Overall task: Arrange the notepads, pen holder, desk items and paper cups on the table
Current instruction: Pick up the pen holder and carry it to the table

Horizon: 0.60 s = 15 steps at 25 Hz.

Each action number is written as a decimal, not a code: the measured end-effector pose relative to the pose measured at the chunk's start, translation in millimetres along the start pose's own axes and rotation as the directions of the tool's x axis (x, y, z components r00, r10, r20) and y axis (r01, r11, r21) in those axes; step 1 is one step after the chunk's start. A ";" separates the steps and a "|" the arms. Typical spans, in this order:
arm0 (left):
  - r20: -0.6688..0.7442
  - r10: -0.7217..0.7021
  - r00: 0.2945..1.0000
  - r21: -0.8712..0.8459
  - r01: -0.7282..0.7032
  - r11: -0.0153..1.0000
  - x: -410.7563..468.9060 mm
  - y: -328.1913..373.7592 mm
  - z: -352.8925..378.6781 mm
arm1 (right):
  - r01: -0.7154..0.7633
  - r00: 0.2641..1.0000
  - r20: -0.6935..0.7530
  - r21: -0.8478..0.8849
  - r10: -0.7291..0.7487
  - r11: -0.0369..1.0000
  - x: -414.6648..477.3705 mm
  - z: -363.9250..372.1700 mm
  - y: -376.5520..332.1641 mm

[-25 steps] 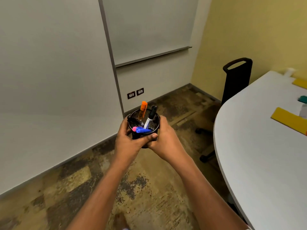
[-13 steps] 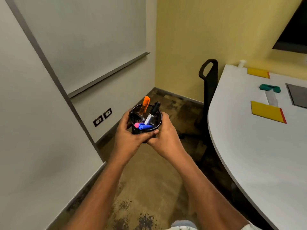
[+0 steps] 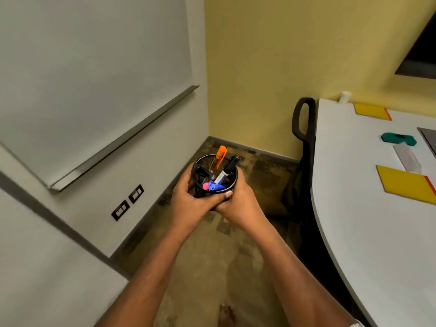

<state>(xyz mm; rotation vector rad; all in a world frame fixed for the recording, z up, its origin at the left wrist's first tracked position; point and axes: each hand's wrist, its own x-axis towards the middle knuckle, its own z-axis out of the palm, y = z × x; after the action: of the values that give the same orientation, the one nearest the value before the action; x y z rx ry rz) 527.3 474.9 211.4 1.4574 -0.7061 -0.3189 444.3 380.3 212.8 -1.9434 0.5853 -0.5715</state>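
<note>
View swung right, more of table (image 3: 368,244) showing

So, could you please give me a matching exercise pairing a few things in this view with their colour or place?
1. pen holder
2. paper cup
3. nearest notepad
4. chair

a. white, at the far edge of the table
b. yellow, red edge
c. black mesh, gripped by left hand and right hand
d. black, beside the table

Pairs: 1-c, 2-a, 3-b, 4-d

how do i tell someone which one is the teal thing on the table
Start at the white table on the right. Between the far yellow notepad and the near yellow notepad lies the teal item. It alone there is green-blue.
</note>
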 end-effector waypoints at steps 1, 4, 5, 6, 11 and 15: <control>-0.014 0.003 1.000 0.000 -0.003 1.000 25.9 -1.4 3.5 | 0.007 1.000 0.000 -0.011 -0.007 1.000 27.3 -2.9 1.6; 0.008 0.020 1.000 0.000 -0.020 1.000 97.2 -12.9 15.0 | 0.026 1.000 0.004 -0.029 -0.026 0.999 102.2 -11.8 9.1; 0.023 0.022 0.999 -0.003 -0.022 1.000 115.8 -17.4 17.6 | 0.016 1.000 0.003 -0.023 -0.016 1.000 120.1 -14.0 11.5; 0.035 0.019 0.999 -0.007 -0.019 1.000 136.6 -25.2 20.9 | -0.001 1.000 -0.008 -0.024 0.001 1.000 139.0 -15.7 16.2; 0.168 -0.042 0.985 -0.052 0.051 0.997 244.3 -73.3 47.8 | -0.092 0.991 -0.107 -0.043 0.087 0.995 236.3 -24.9 55.5; 0.301 -0.043 0.953 -0.101 0.077 0.992 338.3 -110.8 73.1 | -0.149 0.967 -0.218 -0.050 0.135 0.987 321.5 -29.4 87.5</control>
<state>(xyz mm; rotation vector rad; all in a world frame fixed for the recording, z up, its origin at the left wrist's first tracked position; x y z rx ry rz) 764.3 200.9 183.0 1.3388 -0.8727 -0.6258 661.1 126.5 190.2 -1.8956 0.8828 -0.6818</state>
